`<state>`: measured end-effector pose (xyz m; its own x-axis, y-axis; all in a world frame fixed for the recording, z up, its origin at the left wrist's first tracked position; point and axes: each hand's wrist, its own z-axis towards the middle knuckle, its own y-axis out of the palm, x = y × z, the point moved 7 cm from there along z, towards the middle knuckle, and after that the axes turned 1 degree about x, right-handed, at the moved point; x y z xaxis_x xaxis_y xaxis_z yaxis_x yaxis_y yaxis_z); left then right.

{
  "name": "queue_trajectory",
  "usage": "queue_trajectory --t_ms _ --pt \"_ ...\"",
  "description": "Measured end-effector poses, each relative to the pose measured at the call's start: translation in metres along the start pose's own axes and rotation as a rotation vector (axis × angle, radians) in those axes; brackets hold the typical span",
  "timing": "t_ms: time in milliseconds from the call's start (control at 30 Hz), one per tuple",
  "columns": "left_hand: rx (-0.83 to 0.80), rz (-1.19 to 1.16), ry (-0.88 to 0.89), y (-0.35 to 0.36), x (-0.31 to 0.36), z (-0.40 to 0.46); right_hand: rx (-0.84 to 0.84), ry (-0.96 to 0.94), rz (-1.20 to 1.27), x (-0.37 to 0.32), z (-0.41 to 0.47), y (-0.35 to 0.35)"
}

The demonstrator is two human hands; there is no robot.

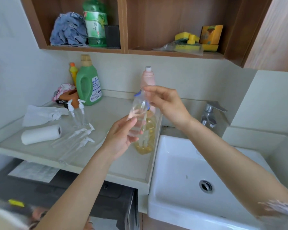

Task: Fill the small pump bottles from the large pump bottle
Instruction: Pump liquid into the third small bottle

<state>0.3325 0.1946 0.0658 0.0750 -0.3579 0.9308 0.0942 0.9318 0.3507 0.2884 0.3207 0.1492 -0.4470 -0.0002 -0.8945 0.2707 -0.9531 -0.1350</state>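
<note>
Small clear pump bottle [137, 113] at frame centre, held in the air and tilted, its top toward 1 o'clock, a little liquid inside; blurred. Left hand [121, 138] wraps its lower end, fingers curled round it. Right hand [165, 102] at 1 o'clock of the bottle, fingertips pinched at the bottle's top near a blue pump part [138, 93]; exact grip is blurred, cannot tell what it pinches. Directly behind and below, the large pump bottle [148, 135] with yellow liquid stands on the table [116, 163] at the right edge, just beside the sink [181, 163]. Pink bottle [148, 77] stands behind it at 12 o'clock. At 9 o'clock of the held bottle, two more small pump bottles [78, 113] stand upright with white pumps on; in front of them several loose white pump heads [83, 135] with tubes lie flat on the table. Paper towel roll [41, 134] lies on its side further toward 9 o'clock, crumpled tissue [40, 114] behind it. Green detergent jug [88, 83] at 11 o'clock against the wall. Faucet [209, 113] at 3 o'clock. Shelf [123, 50] above holds a green bottle [95, 24], blue cloth [68, 29], and yellow sponges [189, 39].
</note>
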Motion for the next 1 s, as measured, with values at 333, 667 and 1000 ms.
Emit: queue_trajectory --t_ms 333,667,1000 --pt "-0.449 -0.59 -0.254 0.05 -0.003 -0.027 -0.348 -0.084 0.126 -0.043 -0.021 0.013" --pt "-0.433 -0.4 -0.083 0.034 0.022 -0.019 -0.291 -0.108 0.165 -0.062 -0.004 0.015" --pt "-0.046 0.294 0.331 -0.006 0.036 0.007 -0.223 -0.088 -0.273 -0.041 0.02 0.034"
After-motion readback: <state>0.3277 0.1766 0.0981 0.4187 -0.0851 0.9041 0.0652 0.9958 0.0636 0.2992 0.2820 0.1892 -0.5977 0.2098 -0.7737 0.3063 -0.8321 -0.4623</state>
